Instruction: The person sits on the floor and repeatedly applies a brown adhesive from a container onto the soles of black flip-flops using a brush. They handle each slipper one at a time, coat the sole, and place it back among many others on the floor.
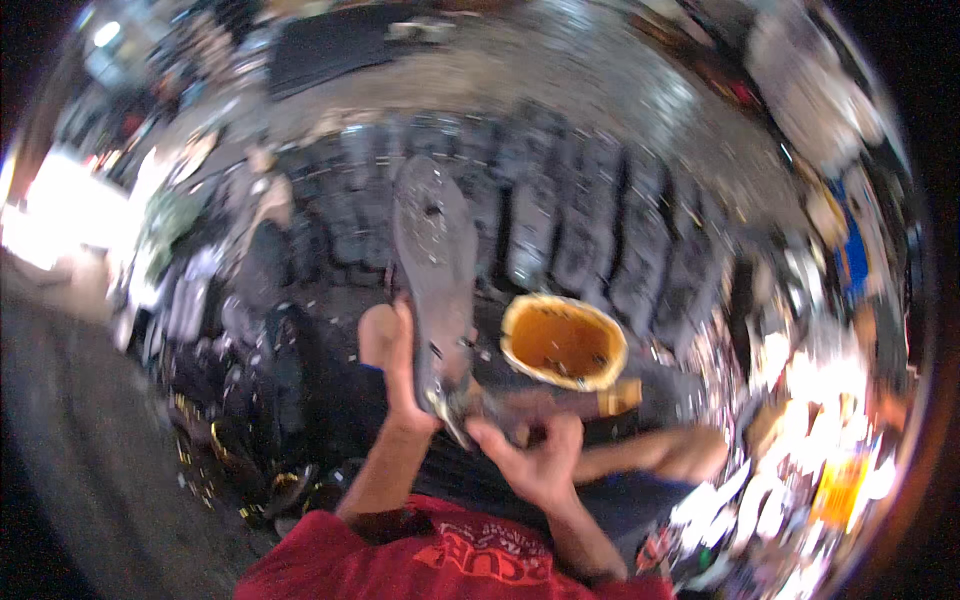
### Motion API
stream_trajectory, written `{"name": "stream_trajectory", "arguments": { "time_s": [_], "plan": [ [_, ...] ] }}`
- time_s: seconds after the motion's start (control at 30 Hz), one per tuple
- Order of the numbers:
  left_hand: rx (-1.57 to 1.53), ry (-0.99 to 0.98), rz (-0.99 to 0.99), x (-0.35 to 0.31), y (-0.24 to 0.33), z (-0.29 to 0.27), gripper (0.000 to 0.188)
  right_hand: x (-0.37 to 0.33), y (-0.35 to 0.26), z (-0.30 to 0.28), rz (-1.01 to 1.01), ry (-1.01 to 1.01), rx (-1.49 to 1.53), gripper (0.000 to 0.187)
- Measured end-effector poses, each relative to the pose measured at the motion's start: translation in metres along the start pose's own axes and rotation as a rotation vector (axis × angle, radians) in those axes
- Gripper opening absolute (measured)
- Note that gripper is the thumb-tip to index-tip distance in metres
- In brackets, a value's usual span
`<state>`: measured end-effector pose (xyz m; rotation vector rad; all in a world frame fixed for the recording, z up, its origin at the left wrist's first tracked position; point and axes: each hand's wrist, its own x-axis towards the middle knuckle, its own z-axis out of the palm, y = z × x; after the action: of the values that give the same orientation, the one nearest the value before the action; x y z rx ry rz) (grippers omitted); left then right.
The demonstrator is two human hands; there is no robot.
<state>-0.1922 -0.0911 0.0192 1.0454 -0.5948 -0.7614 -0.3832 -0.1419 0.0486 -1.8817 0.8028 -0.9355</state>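
Observation:
My left hand (402, 375) is wrapped round the lower part of a dark grey shoe sole (436, 235), which stands lengthwise with its broad end pointing away from me. My right hand (540, 465) is closed beside the sole's near end, its thumb stretched toward it. Whatever the right fingers grip is hidden and blurred. Just beyond the right hand lies a dark brown bar-like thing with a tan end (622, 398); its kind cannot be made out. A bowl with a pale, crusted rim (512, 318) holds amber liquid, right of the sole.
Rows of dark soles (585, 215) lie beyond my hands. At the left are dark shoe-like pieces (285, 360). A black flat panel (335, 45) is at the far side. Blurred clutter with an orange-yellow packet (840, 490) sits at the right. My bare leg (660, 455) crosses near the bowl.

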Motion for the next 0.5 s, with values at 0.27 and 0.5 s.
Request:
{"name": "stream_trajectory", "arguments": {
  "time_s": [0.27, 0.5],
  "plan": [
    [-0.327, 0.357, 0.063, 0.160, 0.126, -0.255, 0.037, -0.018, 0.098, -0.036, 0.595, 0.578, -0.016, 0.042],
    [-0.754, 0.574, -0.036, 0.209, -0.050, -0.354, 0.043, -0.005, 0.108, -0.005, 0.537, 0.463, -0.032, 0.048]
  ]
}}
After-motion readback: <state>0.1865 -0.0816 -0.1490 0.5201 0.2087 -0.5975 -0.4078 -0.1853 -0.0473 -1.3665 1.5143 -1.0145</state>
